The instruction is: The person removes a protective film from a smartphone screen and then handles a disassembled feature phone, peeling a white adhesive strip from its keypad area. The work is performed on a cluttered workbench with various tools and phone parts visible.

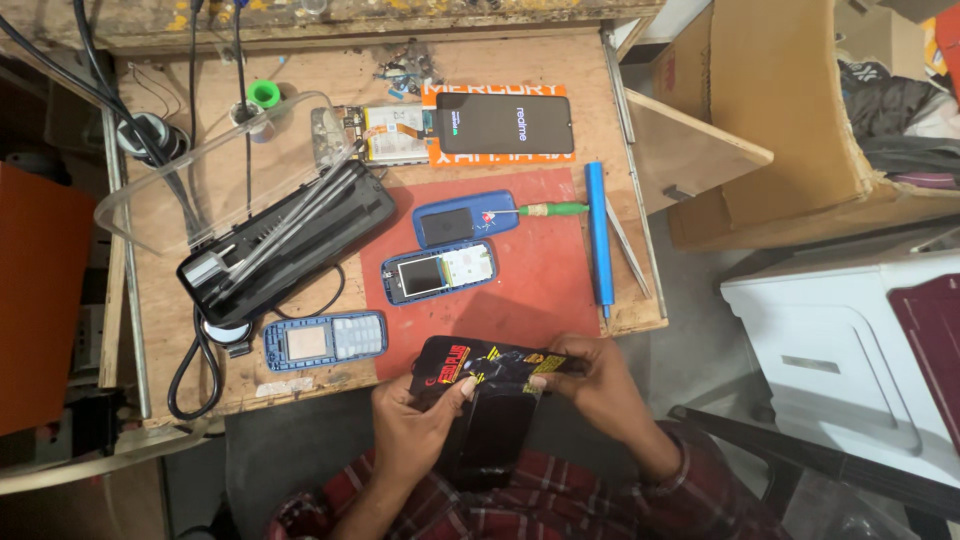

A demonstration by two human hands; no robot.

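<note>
Both hands hold a flat black printed packet [480, 362] over my lap, just below the front edge of the wooden workbench [300, 80]. My left hand [412, 425] grips its left end with the thumb on top. My right hand [590, 385] pinches its right end. A dark glossy sheet [492, 440] hangs down from under the packet between my hands. On the red mat [550, 270] lie a blue phone back shell [462, 222] and an opened blue phone body [438, 272] showing its screen and board.
A blue keypad front cover [325, 340] lies at the bench's front left. A black tool case [290, 240] with a clear lid stands open. A smartphone with a lit screen [505, 123] rests on an orange pad, beside a blue rod [598, 235], tweezers [627, 247] and a green-handled screwdriver [550, 209]. Cardboard boxes stand right.
</note>
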